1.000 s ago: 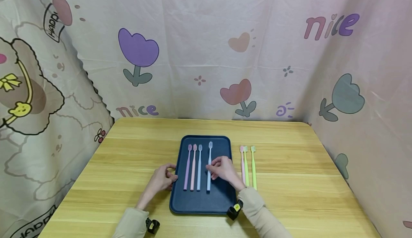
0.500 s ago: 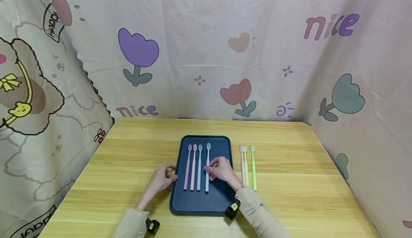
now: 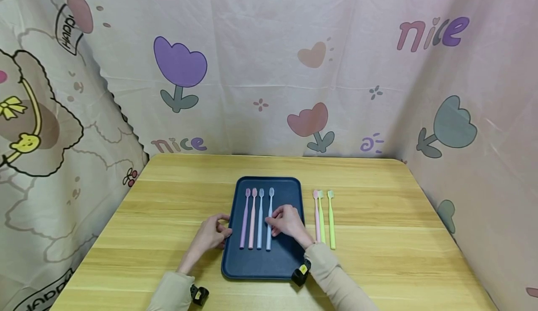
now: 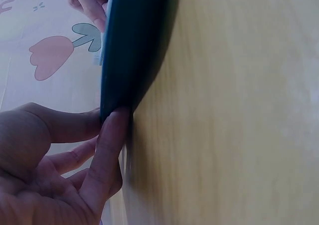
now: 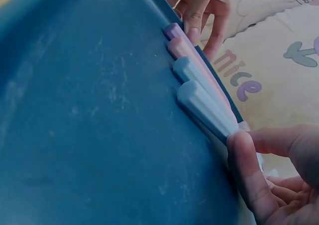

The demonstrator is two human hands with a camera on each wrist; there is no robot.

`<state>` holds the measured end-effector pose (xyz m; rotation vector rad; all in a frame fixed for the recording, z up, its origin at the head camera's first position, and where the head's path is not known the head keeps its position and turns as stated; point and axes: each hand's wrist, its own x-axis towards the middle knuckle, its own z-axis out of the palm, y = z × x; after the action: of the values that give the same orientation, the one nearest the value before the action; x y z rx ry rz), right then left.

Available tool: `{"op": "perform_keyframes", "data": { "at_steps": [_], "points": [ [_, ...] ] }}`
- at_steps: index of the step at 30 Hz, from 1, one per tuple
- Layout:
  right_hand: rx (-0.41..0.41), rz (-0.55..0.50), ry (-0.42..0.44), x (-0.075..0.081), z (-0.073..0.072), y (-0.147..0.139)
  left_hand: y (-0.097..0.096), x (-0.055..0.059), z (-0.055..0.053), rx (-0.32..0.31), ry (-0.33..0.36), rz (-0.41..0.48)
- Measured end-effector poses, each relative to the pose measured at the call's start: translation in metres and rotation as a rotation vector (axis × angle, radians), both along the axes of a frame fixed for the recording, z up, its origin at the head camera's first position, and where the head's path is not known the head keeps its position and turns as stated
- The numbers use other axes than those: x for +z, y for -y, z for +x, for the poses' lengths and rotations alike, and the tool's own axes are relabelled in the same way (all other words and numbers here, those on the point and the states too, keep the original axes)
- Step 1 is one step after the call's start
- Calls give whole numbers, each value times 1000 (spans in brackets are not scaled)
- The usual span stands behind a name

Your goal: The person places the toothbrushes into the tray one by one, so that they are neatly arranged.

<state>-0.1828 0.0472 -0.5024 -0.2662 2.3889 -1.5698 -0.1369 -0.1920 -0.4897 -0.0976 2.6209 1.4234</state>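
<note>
A dark blue tray (image 3: 269,266) lies on the table, with a purple toothbrush (image 3: 244,222), a pink toothbrush (image 3: 252,222) and a light blue toothbrush (image 3: 259,222) side by side on it. My right hand (image 3: 286,221) pinches the handle of another light blue toothbrush (image 3: 269,243), just right of that row and nearly parallel to it. In the right wrist view this toothbrush's handle end (image 5: 192,94) is close to or on the tray surface. My left hand (image 3: 213,232) pinches the tray's left rim; thumb and finger (image 4: 112,135) meet around the edge in the left wrist view.
Right of the tray, a pink toothbrush (image 3: 316,217), a yellow-green toothbrush (image 3: 321,217) and another yellow-green toothbrush (image 3: 331,220) lie on the wooden table (image 3: 378,236). My right sleeve (image 3: 332,273) passes near their handle ends. A patterned curtain (image 3: 260,68) hangs behind the table.
My right hand has shifted left with the light blue toothbrush, bringing it nearer the row and slightly lower in view. The left hand stays on the tray rim.
</note>
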Motion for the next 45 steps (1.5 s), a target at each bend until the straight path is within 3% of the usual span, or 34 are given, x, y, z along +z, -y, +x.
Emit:
{"op": "perform_keyframes", "data": {
  "at_steps": [17, 34, 45],
  "points": [
    [-22, 30, -1, -2, -2, 3, 2, -2, -2, -1, 19, -8],
    [1, -79, 13, -1, 0, -4, 1, 1, -2, 2, 21, -9],
    [21, -65, 42, -1, 2, -2, 1, 1, -1, 2, 13, -18]
  ]
}}
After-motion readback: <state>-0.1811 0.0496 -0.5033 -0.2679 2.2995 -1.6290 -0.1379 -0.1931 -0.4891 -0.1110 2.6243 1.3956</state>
